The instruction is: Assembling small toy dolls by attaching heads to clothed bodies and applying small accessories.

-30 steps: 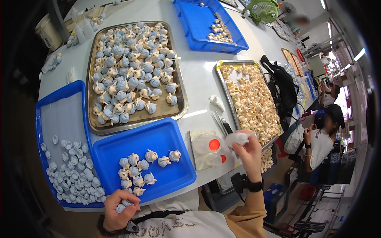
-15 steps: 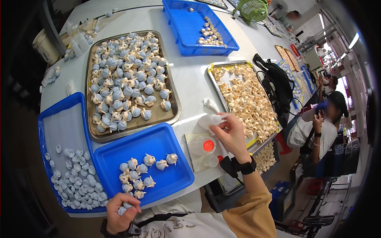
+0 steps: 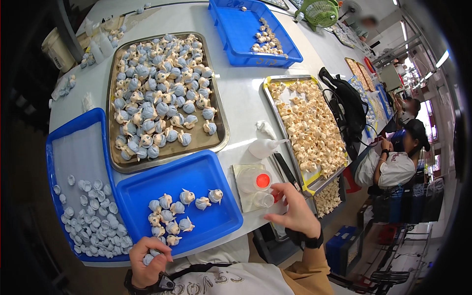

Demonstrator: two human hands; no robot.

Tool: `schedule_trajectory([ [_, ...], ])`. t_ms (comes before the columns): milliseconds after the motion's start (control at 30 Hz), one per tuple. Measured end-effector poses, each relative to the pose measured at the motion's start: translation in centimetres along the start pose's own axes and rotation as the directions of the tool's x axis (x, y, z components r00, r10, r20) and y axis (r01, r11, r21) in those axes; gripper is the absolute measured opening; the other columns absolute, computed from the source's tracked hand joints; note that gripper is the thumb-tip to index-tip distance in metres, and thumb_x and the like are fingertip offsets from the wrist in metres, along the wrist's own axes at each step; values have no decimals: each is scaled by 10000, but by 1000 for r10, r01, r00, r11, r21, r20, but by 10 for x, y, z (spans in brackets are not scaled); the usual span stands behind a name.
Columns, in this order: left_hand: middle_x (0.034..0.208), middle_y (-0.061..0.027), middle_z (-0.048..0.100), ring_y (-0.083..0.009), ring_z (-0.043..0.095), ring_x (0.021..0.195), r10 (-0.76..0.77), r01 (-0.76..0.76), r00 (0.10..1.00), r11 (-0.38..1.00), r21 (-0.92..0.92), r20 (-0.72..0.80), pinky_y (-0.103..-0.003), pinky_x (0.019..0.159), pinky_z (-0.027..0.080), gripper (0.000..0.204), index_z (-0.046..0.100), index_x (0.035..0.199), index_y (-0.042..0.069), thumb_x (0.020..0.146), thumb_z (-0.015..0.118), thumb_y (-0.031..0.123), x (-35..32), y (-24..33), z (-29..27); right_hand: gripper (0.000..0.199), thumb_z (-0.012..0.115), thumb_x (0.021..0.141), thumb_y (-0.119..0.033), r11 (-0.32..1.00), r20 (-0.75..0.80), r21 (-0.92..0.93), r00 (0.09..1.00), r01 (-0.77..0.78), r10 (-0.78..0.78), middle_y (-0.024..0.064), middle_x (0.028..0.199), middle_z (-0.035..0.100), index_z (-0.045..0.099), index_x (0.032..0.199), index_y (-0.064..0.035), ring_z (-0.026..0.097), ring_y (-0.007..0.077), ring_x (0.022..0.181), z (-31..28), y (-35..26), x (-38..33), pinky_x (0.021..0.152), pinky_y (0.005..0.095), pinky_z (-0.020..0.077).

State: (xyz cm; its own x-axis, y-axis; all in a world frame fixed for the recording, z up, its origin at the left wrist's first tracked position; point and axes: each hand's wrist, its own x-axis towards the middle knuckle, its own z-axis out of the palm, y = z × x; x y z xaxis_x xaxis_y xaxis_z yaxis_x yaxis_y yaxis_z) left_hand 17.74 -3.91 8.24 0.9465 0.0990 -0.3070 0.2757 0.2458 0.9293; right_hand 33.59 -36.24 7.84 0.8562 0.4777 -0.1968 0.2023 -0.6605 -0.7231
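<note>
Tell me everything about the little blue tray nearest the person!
The small blue plastic tray is a shallow rectangle with a raised rim, lying flat on the white table at its near edge. About a dozen small blue-and-cream figurines cluster in its lower middle; the rest is bare. It overlaps a larger blue tray, and the left hand rests at its near rim.

White desk carries: two steel trays; three blue plastic trays; a white squeeze bottle; a small square board bearing small cups; a green fan at far edge.
</note>
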Motion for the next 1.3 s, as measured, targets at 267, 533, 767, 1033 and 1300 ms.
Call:
schedule_trajectory([
  [267, 717, -117, 574, -52, 435, 452, 30, -30, 999, 999, -23, -14, -197, 440, 356, 236, 531, 868, -42, 853, 570, 190, 1, -2, 1, 446, 804, 601, -142, 962, -353, -262, 921, 74, -166, 86, 798, 544, 570, 969, -45, 532, 247, 736, 42, 9, -6, 650, 343, 437],
  [533, 738, -103, 601, -140, 584, 672, 0, -2, 1000, 998, 56, 29, -255, 623, 464, 174, 553, 903, -38, 788, 591, 86, 1, 1, 6, 343, 786, 620, -117, 967, -429, -245, 887, 66, -169, 56, 699, 524, 600, 899, -43, 496, 211, 632, 44, 6, 7, 573, 322, 410],
  [767, 741, -114, 615, -159, 592, 667, 90, -114, 981, 984, 133, 173, -271, 619, 465, 131, 599, 791, -33, 706, 613, 66, 7, -1, 0, 305, 780, 624, -115, 978, -458, -198, 877, 58, -145, 49, 693, 523, 614, 868, -38, 491, 203, 623, 46, -3, 24, 556, 315, 402],
  [1033, 762, -112, 608, -164, 582, 684, 158, -161, 987, 962, 221, 31, -277, 632, 464, 90, 651, 772, 5, 712, 608, 57, 9, 1, 7, 304, 778, 631, -142, 971, -465, -230, 869, 66, -169, 51, 705, 525, 622, 877, -52, 498, 207, 633, 48, -1, 26, 556, 321, 402],
  [1300, 809, -107, 618, -169, 596, 733, 54, -103, 981, 958, 268, 187, -283, 676, 469, 116, 635, 828, -3, 732, 606, 55, 12, 3, 5, 342, 759, 653, -140, 966, -473, -259, 870, 17, -142, 49, 707, 519, 619, 954, -55, 498, 203, 618, 47, 0, 23, 546, 315, 404],
])
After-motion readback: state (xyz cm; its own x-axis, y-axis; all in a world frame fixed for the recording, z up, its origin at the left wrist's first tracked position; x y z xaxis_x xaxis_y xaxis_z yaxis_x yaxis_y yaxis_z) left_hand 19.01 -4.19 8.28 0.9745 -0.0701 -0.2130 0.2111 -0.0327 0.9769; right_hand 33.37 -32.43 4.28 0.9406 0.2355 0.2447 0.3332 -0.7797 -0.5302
